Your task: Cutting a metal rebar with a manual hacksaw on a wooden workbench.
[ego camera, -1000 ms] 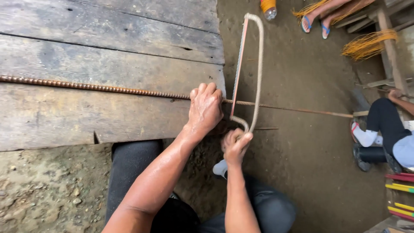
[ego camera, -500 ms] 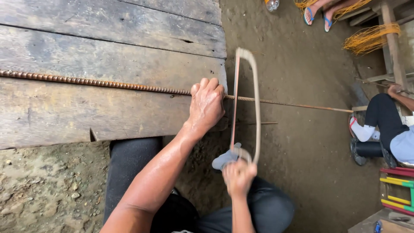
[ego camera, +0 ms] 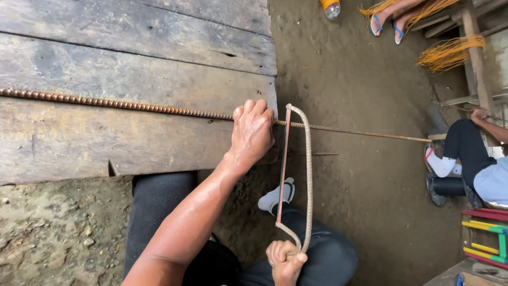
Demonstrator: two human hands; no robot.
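Note:
A long ribbed steel rebar [ego camera: 116, 104] lies across a weathered wooden plank platform [ego camera: 132, 58] and juts out over the dirt to the right. My left hand [ego camera: 253, 132] presses the bar down at the platform's edge. A hacksaw [ego camera: 296, 175] made from a bent bar, with a thin reddish blade, crosses the rebar just right of that hand. My right hand [ego camera: 284, 260] grips its handle end low in the view, above my dark trousers and a white shoe [ego camera: 276, 196].
Bare dirt floor [ego camera: 360, 79] fills the right half. A seated person in dark trousers [ego camera: 465, 153] is at the right edge. Another person's sandalled feet [ego camera: 386, 24], yellow fibre bundles [ego camera: 450, 50] and wooden beams lie at top right. Coloured strips [ego camera: 487, 238] are stacked at lower right.
The saw has been drawn back toward me along the rebar: my right hand moved from beside the left hand down to the bottom of the view. The left hand stayed on the bar.

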